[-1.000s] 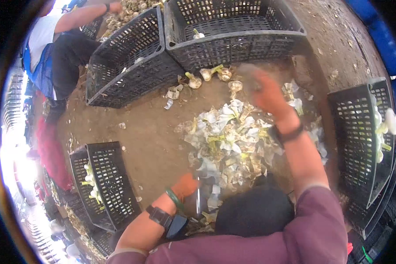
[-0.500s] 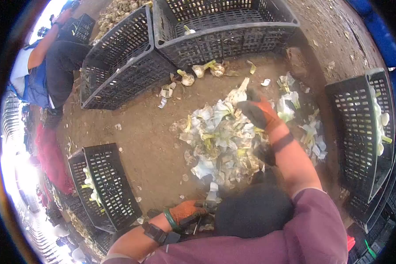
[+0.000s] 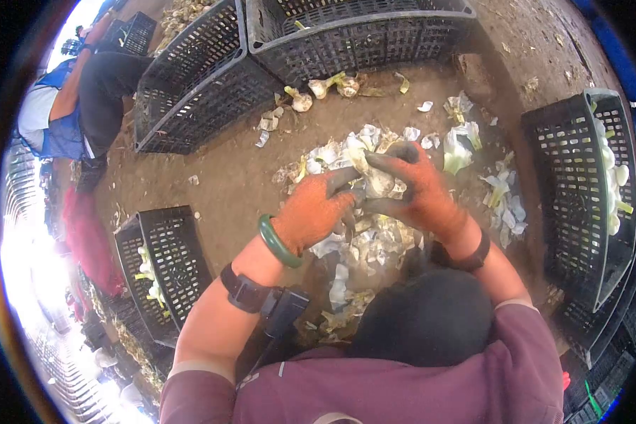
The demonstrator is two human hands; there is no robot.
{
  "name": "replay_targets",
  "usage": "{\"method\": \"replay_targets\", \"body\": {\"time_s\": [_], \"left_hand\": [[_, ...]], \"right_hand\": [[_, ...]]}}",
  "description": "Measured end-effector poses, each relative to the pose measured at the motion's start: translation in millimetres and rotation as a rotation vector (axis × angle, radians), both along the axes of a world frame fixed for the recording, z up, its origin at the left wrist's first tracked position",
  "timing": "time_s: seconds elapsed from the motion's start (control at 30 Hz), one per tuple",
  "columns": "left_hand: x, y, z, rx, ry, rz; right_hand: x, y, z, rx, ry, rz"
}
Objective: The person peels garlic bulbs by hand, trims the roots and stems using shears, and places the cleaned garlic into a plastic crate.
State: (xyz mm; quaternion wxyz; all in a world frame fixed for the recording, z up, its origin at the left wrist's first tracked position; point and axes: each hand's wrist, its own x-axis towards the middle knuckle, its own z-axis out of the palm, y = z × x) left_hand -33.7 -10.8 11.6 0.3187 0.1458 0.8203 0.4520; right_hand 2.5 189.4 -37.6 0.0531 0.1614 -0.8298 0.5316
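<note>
A garlic bulb (image 3: 379,182) with a short thick stem is up between my hands, above a pile of loose garlic skins (image 3: 364,244). My right hand (image 3: 427,194), in an orange glove with dark fingers, is closed round the bulb's right side. From the left, my left hand (image 3: 314,210), gloved the same way, has its thumb and curled fingers against the bulb. Part of its fingertips is hidden, and whether it also holds something small cannot be made out. Beyond the pile lie several unpeeled garlic bulbs (image 3: 302,102) on the brown ground.
Black crates stand at the back (image 3: 360,39) and back left (image 3: 191,106). Crates with white garlic sit at the left (image 3: 173,261) and right (image 3: 569,205). Another person (image 3: 67,113) is at far left, by a red mesh sack (image 3: 88,240). More skins (image 3: 502,201) lie to the right.
My left hand has risen from beside my knee to the bulb. My right hand has brought the garlic bulb from the far side of the pile back toward me.
</note>
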Motion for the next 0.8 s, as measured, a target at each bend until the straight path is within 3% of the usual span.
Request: {"method": "replay_targets", "body": {"time_s": [0.07, 0.17, 0.27, 0.37, 0.5, 0.6, 0.67, 0.73, 0.8], "left_hand": [[-3.2, 0.0, -1.8, 0.014, 0.120, -0.065], [-0.3, 2.6, 17.2, -0.075, -0.270, 0.111], [0.3, -2.6, 22.1, -0.037, -0.331, 0.142], [1.2, -7.5, 20.9, -0.078, -0.175, 0.058], [3.3, -11.0, 6.6, -0.172, 0.229, -0.104], [4.6, -10.0, 5.6, -0.130, 0.247, -0.048], [-1.1, -10.7, 13.8, -0.148, 0.180, -0.025], [3.8, -24.5, -21.8, -0.013, 0.325, 0.056], [4.0, -22.3, -17.5, 0.093, 0.196, 0.123]], "right_hand": [[-1.1, -1.1, 2.0, 0.048, 0.035, 0.022], [-3.1, -2.4, 5.7, 0.071, 0.010, 0.085], [-5.3, -5.7, 7.4, 0.060, 0.033, 0.123], [-3.2, -7.3, 8.1, 0.037, 0.011, 0.152], [-2.6, -4.2, 12.3, 0.021, -0.064, 0.211], [1.5, -8.4, 5.5, -0.795, -0.733, 0.278], [1.5, -6.1, 1.6, -0.809, -0.718, 0.269], [3.2, -6.4, -3.9, -0.856, -0.722, 0.240], [3.0, -11.2, -2.9, -0.906, -0.714, 0.313]]}}
